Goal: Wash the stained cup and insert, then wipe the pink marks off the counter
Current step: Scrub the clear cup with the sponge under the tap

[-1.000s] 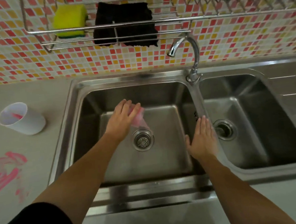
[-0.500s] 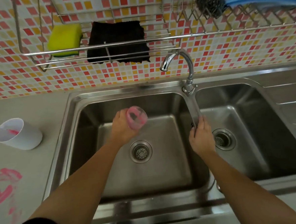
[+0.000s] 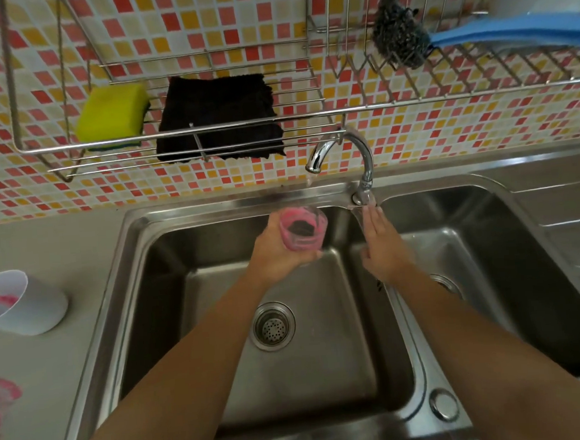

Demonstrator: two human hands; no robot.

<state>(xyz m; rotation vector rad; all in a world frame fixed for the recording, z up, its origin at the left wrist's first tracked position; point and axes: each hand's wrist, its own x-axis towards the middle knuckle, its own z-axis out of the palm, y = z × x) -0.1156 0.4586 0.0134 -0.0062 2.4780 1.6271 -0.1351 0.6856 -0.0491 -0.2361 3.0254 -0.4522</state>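
Sink (image 3: 212,208) was brushed st. steel, tap (image 3: 358,143) glossy chrome, insert (image 3: 303,231) clear smooth plastic, white cup (image 3: 39,307) matt plastic, counter (image 3: 43,244) matt & smooth, black cloth (image 3: 219,118) rough knit.

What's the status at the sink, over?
Left hand grips clear pink-stained insert below chrome tap. Right hand open, fingertips at its base. White plastic cup, pink-stained, on grey counter. Nothing in the way.
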